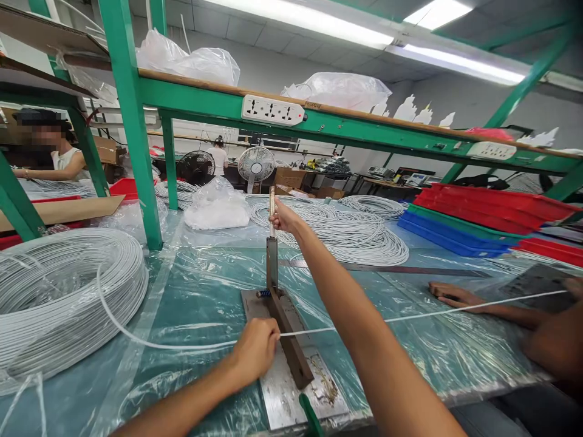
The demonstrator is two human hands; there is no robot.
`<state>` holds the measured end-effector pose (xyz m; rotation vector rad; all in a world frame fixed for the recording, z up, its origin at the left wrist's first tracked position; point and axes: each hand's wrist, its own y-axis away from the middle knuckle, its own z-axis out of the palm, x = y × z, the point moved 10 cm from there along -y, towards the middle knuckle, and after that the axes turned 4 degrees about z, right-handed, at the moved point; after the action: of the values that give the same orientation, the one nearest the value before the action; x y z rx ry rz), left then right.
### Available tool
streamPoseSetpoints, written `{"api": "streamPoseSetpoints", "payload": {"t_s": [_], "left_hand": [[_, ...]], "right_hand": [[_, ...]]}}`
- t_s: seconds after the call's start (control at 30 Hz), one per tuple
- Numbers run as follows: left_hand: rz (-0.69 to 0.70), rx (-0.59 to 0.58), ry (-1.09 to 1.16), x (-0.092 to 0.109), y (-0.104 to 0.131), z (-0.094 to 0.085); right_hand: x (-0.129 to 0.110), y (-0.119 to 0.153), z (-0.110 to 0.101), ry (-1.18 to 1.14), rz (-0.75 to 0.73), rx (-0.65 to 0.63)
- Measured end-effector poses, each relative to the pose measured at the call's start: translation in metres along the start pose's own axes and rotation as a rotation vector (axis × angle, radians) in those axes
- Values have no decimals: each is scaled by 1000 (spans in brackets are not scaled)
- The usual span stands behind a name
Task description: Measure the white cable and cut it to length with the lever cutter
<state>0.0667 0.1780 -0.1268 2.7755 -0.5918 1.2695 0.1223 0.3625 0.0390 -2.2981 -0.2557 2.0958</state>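
My left hand [256,347] is closed round a white cable [177,346], beside a bench-mounted lever cutter [294,358]. The cable crosses the cutter's long dark bar and runs from the coil [116,303] at the left to a co-worker at the right. My right hand [285,216] grips the top of the cutter's upright lever [272,261], which is raised. Under the cutter lies a worn metal base plate [280,400], and a green-handled object [310,414] is at its front edge.
A co-worker's hand [455,296] rests on the table at the right. Behind the cutter lie a long metal ruler [423,271] and loose cable coils [355,233]. Stacked red, green and blue trays [473,212] stand at the back right. A green shelf post [132,133] rises at the left.
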Motion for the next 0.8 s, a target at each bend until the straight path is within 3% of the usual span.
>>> {"api": "streamPoseSetpoints", "payload": {"t_s": [0.13,0.3,0.4,0.53,0.8], "left_hand": [[-89,21,194,-15,-10,4],[-148,90,312,-28,-19,10],[-203,163,333,-38,-20,13],[-255,200,314,-44,-20,15],[-266,216,303,-42,-17,12]], "right_hand": [[10,-4,0,-57,168,-54],[-6,34,-20,-161,191,-112],[-11,73,-42,-206,221,-81],[5,142,-71,-232,325,25],[75,275,-81,-84,567,3]]}}
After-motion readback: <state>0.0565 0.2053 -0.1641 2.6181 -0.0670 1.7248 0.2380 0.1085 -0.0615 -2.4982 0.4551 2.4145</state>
